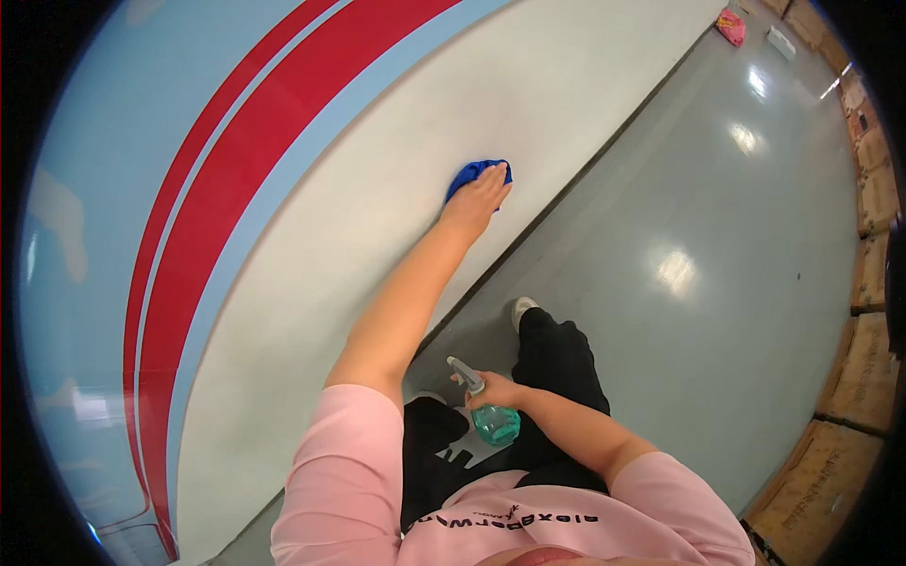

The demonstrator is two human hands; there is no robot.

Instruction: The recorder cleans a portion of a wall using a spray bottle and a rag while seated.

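Note:
My left hand [479, 200] reaches forward and presses a crumpled blue cloth [466, 174] against the white lower part of a wall panel [396, 160]. Its fingers lie over the cloth, which shows past the fingertips and along the side of the hand. Down by my thighs, my right hand [497, 390] is wrapped around the neck of a spray bottle [495, 426]. The bottle has a translucent green body and a grey trigger head, with its nozzle facing forward and left, toward the panel.
Red stripes [236, 141] and light blue areas cover the panel's upper part. A dark edge separates panel from shiny grey floor [698, 217]. Cardboard boxes [854, 368] line the far right. A pink bag [730, 26] and a white object [780, 42] lie at the top right.

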